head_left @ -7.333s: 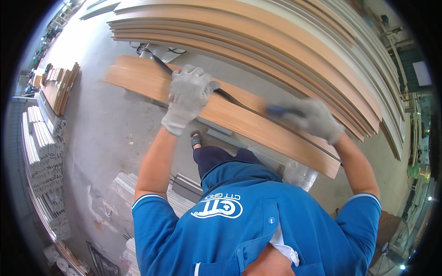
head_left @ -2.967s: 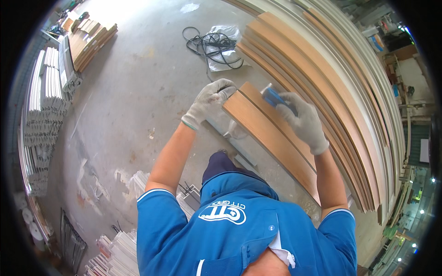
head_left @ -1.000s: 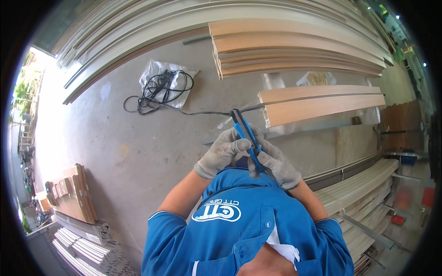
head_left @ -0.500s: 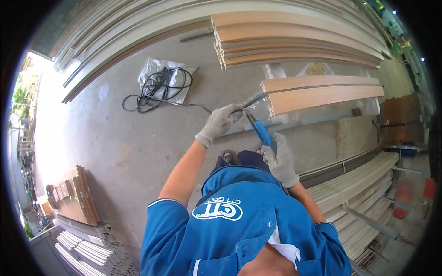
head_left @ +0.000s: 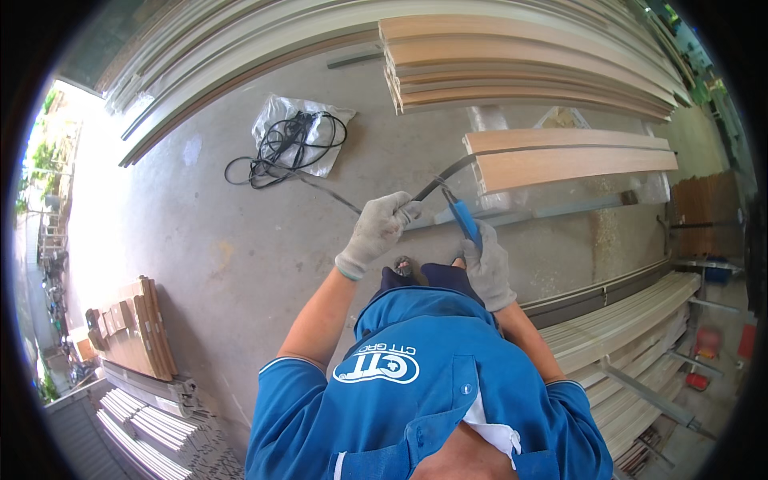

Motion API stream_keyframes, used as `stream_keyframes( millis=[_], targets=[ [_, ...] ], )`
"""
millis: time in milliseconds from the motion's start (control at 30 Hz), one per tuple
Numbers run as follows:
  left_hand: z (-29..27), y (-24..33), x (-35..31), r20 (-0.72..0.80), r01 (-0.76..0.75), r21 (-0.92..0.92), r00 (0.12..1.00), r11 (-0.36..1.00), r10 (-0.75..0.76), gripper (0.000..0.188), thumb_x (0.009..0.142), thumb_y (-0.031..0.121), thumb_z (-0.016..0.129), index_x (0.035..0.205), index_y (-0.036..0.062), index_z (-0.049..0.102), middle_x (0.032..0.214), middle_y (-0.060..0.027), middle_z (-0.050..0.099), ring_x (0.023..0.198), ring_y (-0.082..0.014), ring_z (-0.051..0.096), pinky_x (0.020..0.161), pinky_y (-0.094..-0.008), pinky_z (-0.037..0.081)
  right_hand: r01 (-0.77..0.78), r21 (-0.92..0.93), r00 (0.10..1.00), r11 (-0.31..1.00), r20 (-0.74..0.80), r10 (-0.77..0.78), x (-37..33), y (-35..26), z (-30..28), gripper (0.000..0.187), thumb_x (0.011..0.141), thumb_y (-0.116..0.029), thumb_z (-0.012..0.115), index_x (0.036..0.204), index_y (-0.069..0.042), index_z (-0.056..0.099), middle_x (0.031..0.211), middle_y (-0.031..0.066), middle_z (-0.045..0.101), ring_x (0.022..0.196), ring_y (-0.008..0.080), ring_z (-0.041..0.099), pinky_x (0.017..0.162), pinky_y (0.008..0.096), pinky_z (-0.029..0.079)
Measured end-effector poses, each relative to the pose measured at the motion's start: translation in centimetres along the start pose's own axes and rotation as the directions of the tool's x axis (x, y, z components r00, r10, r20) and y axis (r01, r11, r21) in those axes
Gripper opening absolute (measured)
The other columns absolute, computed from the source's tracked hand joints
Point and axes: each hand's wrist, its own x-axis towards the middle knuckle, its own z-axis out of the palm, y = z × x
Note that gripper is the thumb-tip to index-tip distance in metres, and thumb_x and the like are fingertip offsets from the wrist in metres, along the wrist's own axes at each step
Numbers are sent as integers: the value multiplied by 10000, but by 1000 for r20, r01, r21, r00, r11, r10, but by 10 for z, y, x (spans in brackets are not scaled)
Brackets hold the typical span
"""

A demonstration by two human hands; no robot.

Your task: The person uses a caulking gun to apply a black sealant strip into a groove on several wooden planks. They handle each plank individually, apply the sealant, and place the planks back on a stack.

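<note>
My left hand [head_left: 380,228], in a grey glove, is closed on a dark strap [head_left: 436,180] that runs up and right from it. That strap passes along the top of a wood-coloured panel bundle [head_left: 576,166] in front of me. My right hand [head_left: 488,268], gloved too, grips blue-handled pliers [head_left: 464,222]. Their metal jaws are up against the strap, a little to the right of my left hand; whether they are closed on it is too small to tell. A loose length of strap trails left of my left hand, toward a tangled dark strap coil [head_left: 296,140].
Under the coil lies a clear plastic sheet [head_left: 324,164] on the concrete floor. A larger stack of wood-coloured profiles [head_left: 520,64] lies beyond the bundle. Pale lengths sit on a rack [head_left: 616,328] at right. Cardboard pieces [head_left: 132,328] stand at lower left, with white profiles [head_left: 148,420] below.
My left hand has drawn back a little down and left from the pliers' jaws, keeping the strap. The pliers have moved slightly right with my right hand. The whole view has shifted slightly.
</note>
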Motion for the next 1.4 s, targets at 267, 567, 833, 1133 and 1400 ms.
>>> stream_keyframes(
  millis=[267,567,833,1133,1400],
  targets=[
    [6,3,-3,-20,-37,22,999,999,37,316,1055,277,570,944,-2,668,696,36,512,602,-52,433,547,-242,387,114,-83,993,990,-18,-116,7,7,7,368,1001,-220,626,1283,3,551,1030,215,694,877,401,703,722,444,570],
    [8,8,-5,-39,10,-62,999,998,-12,324,1062,273,563,888,12,648,667,57,460,586,-40,395,523,-241,350,153,-105,988,983,-5,-154,12,13,8,339,996,-199,623,1258,6,560,1011,205,697,836,392,701,705,446,570],
    [9,2,-2,-59,-13,-64,998,998,9,290,1055,237,571,897,5,643,676,44,465,596,-36,385,527,-234,347,157,-121,988,980,10,-157,10,18,8,336,1000,-195,620,1259,12,564,1039,201,698,833,374,709,694,432,572],
    [8,9,-4,-36,26,-171,999,985,-33,315,1056,276,566,883,23,641,701,57,479,593,-34,402,533,-225,353,110,-110,993,988,55,-105,15,15,8,302,998,-189,617,1232,-3,571,982,192,688,794,377,692,659,448,558],
    [12,61,-8,45,105,-283,994,953,-97,285,1027,225,563,940,-21,677,780,7,602,740,-94,530,667,-265,435,118,-284,980,951,189,-65,0,90,27,263,1004,-285,600,1108,-44,584,903,200,688,757,405,682,620,497,531]
  ],
)
